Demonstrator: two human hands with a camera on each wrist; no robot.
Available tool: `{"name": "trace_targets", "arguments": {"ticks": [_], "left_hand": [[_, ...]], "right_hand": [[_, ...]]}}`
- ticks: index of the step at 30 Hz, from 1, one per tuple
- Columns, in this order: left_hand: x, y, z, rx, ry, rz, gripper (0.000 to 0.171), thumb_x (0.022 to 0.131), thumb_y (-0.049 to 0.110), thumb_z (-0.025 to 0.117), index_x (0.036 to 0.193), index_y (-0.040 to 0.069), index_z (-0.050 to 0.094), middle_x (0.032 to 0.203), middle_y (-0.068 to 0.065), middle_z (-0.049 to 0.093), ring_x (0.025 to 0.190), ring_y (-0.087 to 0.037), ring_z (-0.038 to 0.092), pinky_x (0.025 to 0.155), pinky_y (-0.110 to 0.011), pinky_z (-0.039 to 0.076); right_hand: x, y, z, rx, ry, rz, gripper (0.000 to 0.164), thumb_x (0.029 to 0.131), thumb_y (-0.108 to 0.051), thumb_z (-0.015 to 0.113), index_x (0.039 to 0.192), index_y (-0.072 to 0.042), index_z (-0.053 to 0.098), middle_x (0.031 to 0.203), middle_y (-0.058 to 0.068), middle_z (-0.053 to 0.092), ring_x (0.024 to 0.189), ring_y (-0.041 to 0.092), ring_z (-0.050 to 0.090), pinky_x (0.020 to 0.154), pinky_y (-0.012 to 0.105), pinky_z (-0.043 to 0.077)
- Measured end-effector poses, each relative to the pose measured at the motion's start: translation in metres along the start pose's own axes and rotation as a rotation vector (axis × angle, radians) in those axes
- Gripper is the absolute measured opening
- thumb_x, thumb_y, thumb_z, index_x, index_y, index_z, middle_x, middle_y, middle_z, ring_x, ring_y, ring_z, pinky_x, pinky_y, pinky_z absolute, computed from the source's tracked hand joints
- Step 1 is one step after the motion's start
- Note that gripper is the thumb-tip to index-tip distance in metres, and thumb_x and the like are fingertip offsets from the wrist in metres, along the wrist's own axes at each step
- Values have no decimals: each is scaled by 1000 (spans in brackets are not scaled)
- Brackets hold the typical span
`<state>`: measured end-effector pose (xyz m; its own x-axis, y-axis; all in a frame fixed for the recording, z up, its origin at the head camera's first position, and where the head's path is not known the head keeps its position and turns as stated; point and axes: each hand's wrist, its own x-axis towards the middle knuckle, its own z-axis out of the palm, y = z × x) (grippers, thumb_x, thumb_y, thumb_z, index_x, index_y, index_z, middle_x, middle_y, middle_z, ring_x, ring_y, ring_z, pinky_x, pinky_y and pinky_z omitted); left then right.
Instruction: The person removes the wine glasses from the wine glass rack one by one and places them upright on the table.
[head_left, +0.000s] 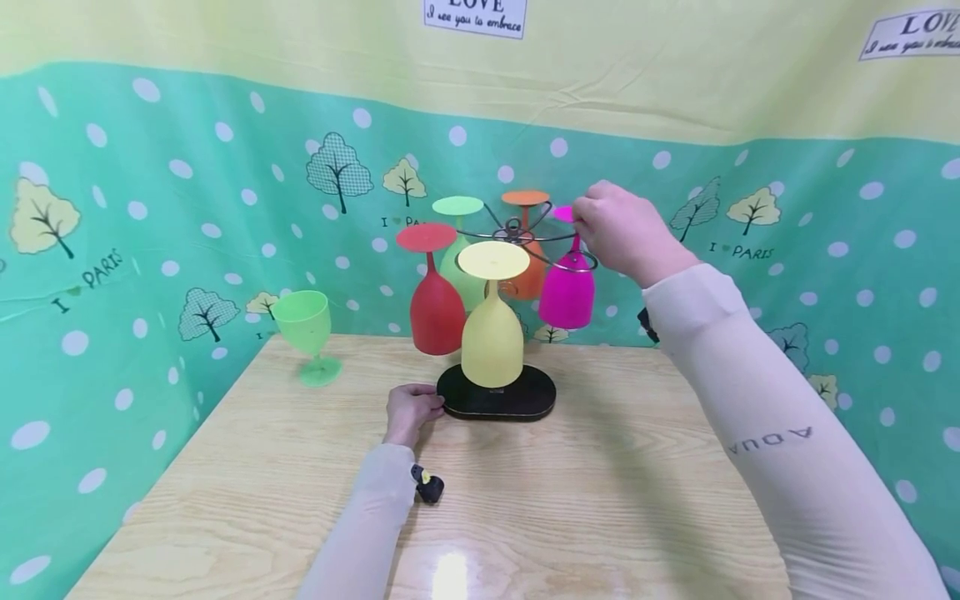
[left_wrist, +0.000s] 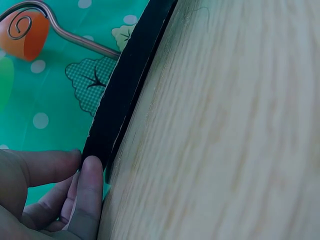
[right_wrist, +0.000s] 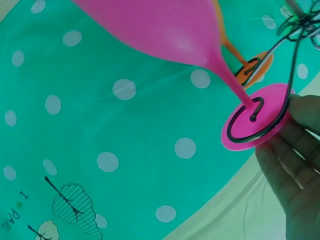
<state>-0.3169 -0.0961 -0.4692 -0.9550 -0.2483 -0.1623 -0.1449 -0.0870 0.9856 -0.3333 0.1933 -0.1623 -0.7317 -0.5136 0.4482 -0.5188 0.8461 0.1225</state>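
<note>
Magenta goblet [head_left: 567,292], smooth and upside down, has its stem [right_wrist: 232,82] inside a curled wire hook [right_wrist: 247,140] — your right hand [head_left: 618,229] pinches its round foot [right_wrist: 265,114], your left hand [head_left: 409,410] pinches the black base [head_left: 531,396]. Only the head view shows the upright green goblet [head_left: 303,325].

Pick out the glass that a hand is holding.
The magenta glass, upside down: the right hand pinches its foot. No hand touches the red glass, yellow, orange or two green ones.
</note>
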Motion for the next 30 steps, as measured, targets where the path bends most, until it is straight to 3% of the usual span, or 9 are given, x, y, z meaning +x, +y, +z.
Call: {"name": "trace_targets", "arguments": {"ticks": [7, 18, 23, 30], "left_hand": [[-1, -1, 0, 1, -10, 14, 28, 76, -13, 68, 103, -14, 65, 98, -25, 65, 68, -21, 69, 68, -36, 58], [-2, 0, 0, 19, 2, 13, 26, 78, -11, 67, 104, -12, 65, 100, -25, 64, 70, -22, 69, 69, -35, 58], [-1, -1, 0, 8, 4, 12, 27, 77, -12, 68, 103, -12, 65, 99, -25, 64, 67, -19, 68, 68, -34, 58], [-2, -1, 0, 15, 0, 17, 25, 78, -12, 67, 103, -12, 65, 100, -26, 64, 69, -21, 69, 68, -33, 58]], "right_hand": [[3, -1, 0, -7, -28, -5, 15, 95, -8, 53, 93, -2, 65, 89, 10, 58, 88, 27, 51, 74, 40, 51], [14, -6, -8, 41, -124, 86, 17, 95, -13, 57, 104, -1, 65, 100, 13, 58, 93, 30, 52, 84, 44, 49], [15, -7, -6, -33, -123, 53, 17, 95, -7, 49, 90, -2, 64, 88, 11, 57, 82, 28, 51, 73, 40, 49], [8, -2, -4, -96, -65, -32, 14, 92, -1, 51, 93, 4, 64, 88, 16, 57, 85, 31, 54, 76, 41, 53]]}}
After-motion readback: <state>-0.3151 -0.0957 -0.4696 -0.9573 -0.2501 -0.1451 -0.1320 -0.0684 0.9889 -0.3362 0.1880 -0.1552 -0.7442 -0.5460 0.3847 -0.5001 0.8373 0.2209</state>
